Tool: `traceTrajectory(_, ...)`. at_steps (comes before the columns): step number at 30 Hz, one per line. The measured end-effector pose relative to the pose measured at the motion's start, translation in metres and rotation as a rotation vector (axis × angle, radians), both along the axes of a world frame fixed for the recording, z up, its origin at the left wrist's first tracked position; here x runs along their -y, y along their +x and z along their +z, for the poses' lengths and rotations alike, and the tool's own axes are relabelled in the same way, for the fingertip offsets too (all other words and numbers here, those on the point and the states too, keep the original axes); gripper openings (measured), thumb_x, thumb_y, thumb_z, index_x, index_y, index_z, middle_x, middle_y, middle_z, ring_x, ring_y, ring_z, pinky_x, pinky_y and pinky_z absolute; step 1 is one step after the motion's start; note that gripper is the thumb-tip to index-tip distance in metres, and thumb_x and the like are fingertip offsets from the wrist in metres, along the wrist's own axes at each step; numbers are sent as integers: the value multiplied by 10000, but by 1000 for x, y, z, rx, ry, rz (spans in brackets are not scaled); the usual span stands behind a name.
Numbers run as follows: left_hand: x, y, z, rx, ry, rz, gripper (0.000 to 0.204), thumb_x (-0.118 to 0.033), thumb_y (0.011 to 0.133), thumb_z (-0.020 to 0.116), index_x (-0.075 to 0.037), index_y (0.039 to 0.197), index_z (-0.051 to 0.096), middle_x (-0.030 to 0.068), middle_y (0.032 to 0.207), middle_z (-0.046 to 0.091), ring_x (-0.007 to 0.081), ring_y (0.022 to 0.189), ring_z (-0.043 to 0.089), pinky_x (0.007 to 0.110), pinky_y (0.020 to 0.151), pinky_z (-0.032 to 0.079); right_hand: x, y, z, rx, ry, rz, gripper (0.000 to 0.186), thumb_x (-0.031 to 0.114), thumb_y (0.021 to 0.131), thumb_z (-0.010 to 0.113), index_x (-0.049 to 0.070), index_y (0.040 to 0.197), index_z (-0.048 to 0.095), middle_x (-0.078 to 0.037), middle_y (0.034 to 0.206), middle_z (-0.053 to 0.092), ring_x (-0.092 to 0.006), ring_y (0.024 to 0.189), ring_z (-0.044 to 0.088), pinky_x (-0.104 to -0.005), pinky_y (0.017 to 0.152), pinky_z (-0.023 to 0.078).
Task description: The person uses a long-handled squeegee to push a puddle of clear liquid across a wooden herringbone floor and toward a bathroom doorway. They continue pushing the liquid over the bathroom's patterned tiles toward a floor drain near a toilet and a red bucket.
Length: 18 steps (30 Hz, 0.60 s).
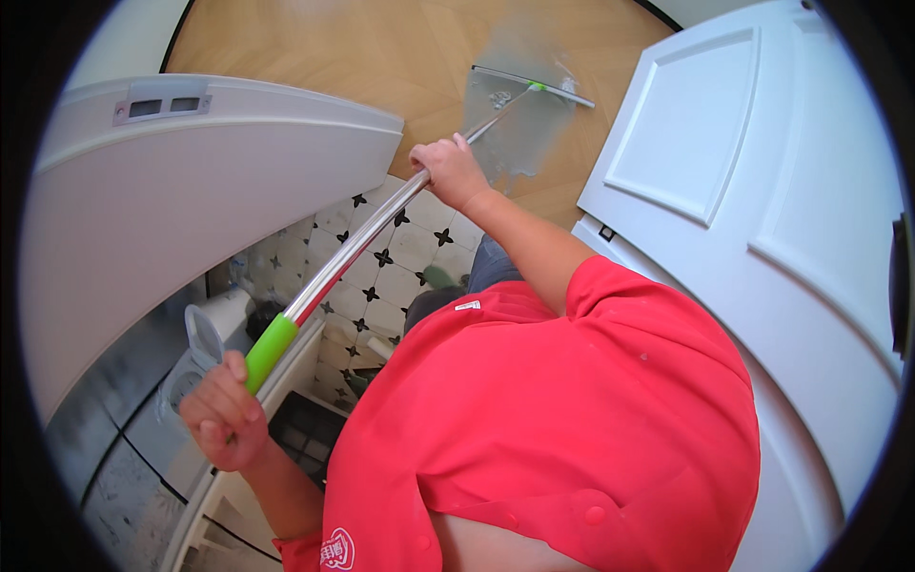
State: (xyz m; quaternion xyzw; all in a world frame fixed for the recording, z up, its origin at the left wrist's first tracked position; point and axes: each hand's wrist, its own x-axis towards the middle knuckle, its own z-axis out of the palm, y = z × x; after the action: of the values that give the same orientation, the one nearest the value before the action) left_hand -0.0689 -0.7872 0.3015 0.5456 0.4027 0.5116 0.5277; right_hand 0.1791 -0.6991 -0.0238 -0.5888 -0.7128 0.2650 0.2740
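A floor squeegee [357,243] with a shiny metal pole slants from lower left to the far floor. My left hand [224,412] is closed around the end of its green grip [272,351]. Farther along the pole, my right hand [450,172] has its fingers wrapped round the metal. The wide blade [573,96], joined to the pole by a small green piece, rests on the wood-look floor [381,48]. Around the blade lies a greyish wet patch [519,138] with some whitish suds or dirt in it.
A white door [219,181] with a strike plate stands at left, and a white panelled door [686,124] at right. Black-and-white patterned tiles [381,257] lie between. Near my left arm are a white bin-like container [224,315] and a dark crate [307,434].
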Motion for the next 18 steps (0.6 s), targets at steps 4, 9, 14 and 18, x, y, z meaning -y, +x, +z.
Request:
traceTrajectory(4, -12, -11, -10, -41, 38, -195, 390, -254, 872, 592, -158, 571, 363, -32, 482, 471, 116, 499, 465, 341, 683, 329, 20, -13, -13, -84, 12, -149, 97, 75, 782, 597, 143, 837, 555, -27, 768, 601, -262, 829, 579, -521, 967, 359)
traceTrajectory(9, 17, -75, -16, -82, 99, -395, 385, -268, 851, 616, -160, 559, 388, -38, 468, 472, 102, 467, 460, 311, 654, 342, 76, -73, -23, -124, 90, -331, 101, 53, 784, 584, 141, 819, 549, -31, 744, 587, -273, 820, 569, -533, 978, 339)
traceTrajectory(14, 70, -143, -19, -50, 84, -515, 372, -250, 835, 628, -164, 552, 401, -48, 463, 470, 89, 463, 448, 292, 661, 341, 152, -142, -29, -127, 138, -443, 123, 33, 764, 582, 139, 810, 540, -34, 723, 561, -276, 797, 558, -532, 976, 328)
traceTrajectory(18, 104, -176, -13, -35, 105, -556, 342, -221, 825, 644, -135, 563, 441, -25, 458, 514, 109, 450, 516, 289, 608, 388, 210, -178, -26, -171, 95, -437, 125, 38, 745, 593, 127, 809, 531, -32, 714, 550, -272, 778, 554, -474, 910, 343)
